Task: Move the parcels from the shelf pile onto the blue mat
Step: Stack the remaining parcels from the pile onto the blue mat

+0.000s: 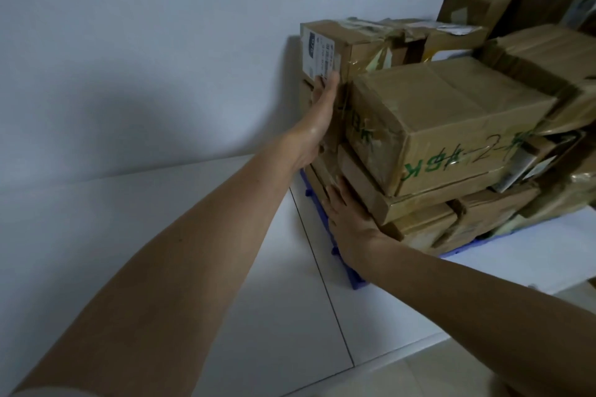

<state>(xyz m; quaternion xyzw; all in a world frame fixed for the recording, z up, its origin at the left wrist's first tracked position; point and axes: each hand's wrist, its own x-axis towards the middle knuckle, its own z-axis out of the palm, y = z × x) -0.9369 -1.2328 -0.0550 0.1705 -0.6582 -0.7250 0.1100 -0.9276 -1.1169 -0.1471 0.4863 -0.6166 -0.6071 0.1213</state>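
Cardboard parcels sit stacked on the blue mat at about two o'clock. The left hand lies flat and open against the stack's left side, fingertips on a white label. The right hand (also open) presses a flat lower box.

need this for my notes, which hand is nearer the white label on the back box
Left. The left hand has its fingertips touching the lower edge of the white label. The right hand is well below it, pressed against the low flat box.
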